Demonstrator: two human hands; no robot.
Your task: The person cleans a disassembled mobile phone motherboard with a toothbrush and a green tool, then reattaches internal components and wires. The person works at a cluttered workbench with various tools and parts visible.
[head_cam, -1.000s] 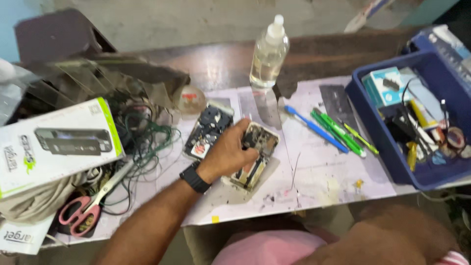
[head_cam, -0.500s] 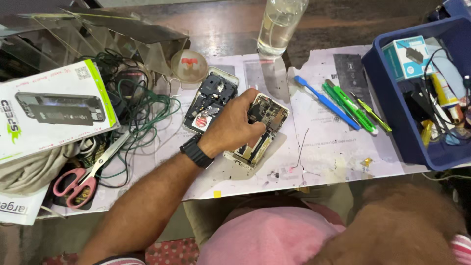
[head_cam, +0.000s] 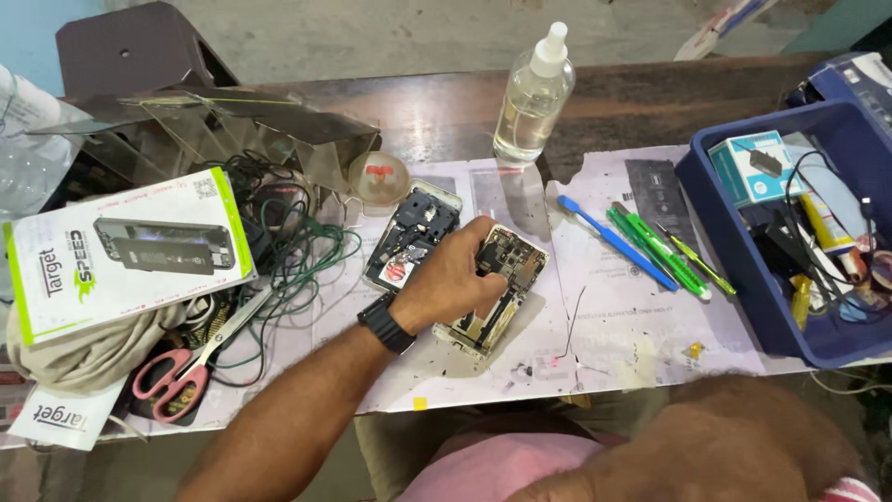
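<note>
Near the middle of the table (head_cam: 650, 102), the left hand (head_cam: 451, 279) rests on an opened phone (head_cam: 497, 293), its fingers (head_cam: 485, 244) curled onto the exposed circuit board; whether they pinch a part cannot be told, and the right hand is not clearly in view. A slip could scrape the bare board or push the phone into the second opened phone (head_cam: 412, 232) just beside it. Open room lies toward the near edge; wires (head_cam: 297, 251) and scissors (head_cam: 181, 367) crowd the left, pens (head_cam: 655, 246) and a blue bin (head_cam: 743, 279) the right.
</note>
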